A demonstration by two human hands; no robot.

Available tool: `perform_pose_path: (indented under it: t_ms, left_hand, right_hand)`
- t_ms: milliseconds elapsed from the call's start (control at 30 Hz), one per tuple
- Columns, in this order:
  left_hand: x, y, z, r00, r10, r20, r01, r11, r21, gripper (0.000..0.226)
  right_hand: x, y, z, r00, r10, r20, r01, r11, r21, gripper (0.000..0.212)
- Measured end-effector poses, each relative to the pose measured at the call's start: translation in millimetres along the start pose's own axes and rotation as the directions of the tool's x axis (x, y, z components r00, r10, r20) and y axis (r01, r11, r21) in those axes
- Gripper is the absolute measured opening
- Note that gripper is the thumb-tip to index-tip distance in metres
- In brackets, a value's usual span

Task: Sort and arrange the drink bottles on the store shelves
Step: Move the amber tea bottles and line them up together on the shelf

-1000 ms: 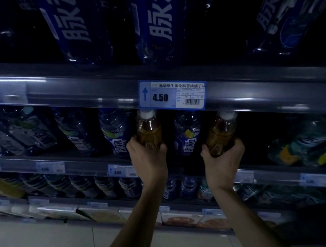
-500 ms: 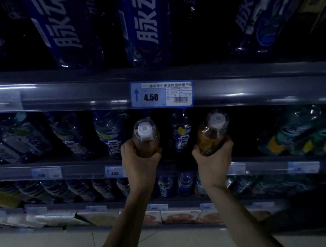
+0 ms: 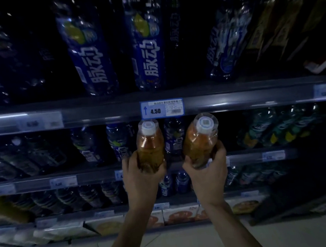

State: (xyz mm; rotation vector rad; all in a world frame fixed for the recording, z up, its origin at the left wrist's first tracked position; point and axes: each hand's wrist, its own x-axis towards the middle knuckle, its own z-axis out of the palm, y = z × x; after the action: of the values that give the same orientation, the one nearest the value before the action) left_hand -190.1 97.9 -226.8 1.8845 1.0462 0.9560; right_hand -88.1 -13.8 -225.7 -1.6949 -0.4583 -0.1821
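The left hand (image 3: 141, 177) is wrapped around the lower body of an amber bottle (image 3: 150, 146), fingers behind and thumb on the near side, so the white cap tips toward the camera above the grip. Just right of that fist, between the two hands, a blue bottle (image 3: 174, 136) stands on the middle shelf (image 3: 247, 158). The right hand (image 3: 207, 172) cups a second amber bottle (image 3: 200, 139) low down, its base against the palm and its cap likewise leaning out above the fingers.

Both amber bottles hang free in front of the shelf, below the price tag (image 3: 162, 109) and clear of the row behind. They look like strays among blue stock, so the step seems to be carrying them off to their proper place.

To do that well, draw each bottle straight back toward the body before turning, so neither knuckle nor base clips the blue bottle between the grips. Each hold sits low on a tall, full bottle, which makes it top-heavy; sliding the fingers up toward the shoulder, or righting the bottles, would steady them. Keep the two caps apart above the hands so they do not knock together.
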Motion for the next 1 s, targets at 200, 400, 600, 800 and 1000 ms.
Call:
perform_pose_path:
  t_ms: [200,400,600,800,1000]
  left_hand:
    - [-20.0,23.4,-40.2,0.998,0.038,0.057,-0.036,0.999,-0.030,0.067]
    - [-10.2,70.5,-67.8,0.994,0.110,0.019,-0.108,0.991,-0.077,0.061]
    - [5.9,121.1,-82.7,0.986,0.168,-0.003,-0.168,0.979,-0.114,0.066]
    - [15.6,167.8,-74.6,0.977,0.215,0.004,-0.212,0.967,-0.144,0.068]
    - [18.8,217.3,-41.3,0.969,0.248,0.011,-0.244,0.959,-0.145,0.065]
  right_hand:
    - [3.2,-62.7,-13.0,1.000,-0.014,0.008,0.014,1.000,-0.022,0.073]
    - [9.8,-112.1,-19.4,0.999,-0.031,-0.004,0.031,0.998,-0.048,0.072]
    - [19.1,-147.7,-29.3,0.996,-0.083,-0.030,0.081,0.995,-0.060,0.071]
    - [43.4,-166.8,-49.3,0.994,-0.099,-0.046,0.096,0.993,-0.068,0.072]
    - [79.9,-171.5,-86.7,0.995,-0.091,-0.051,0.087,0.994,-0.066,0.071]
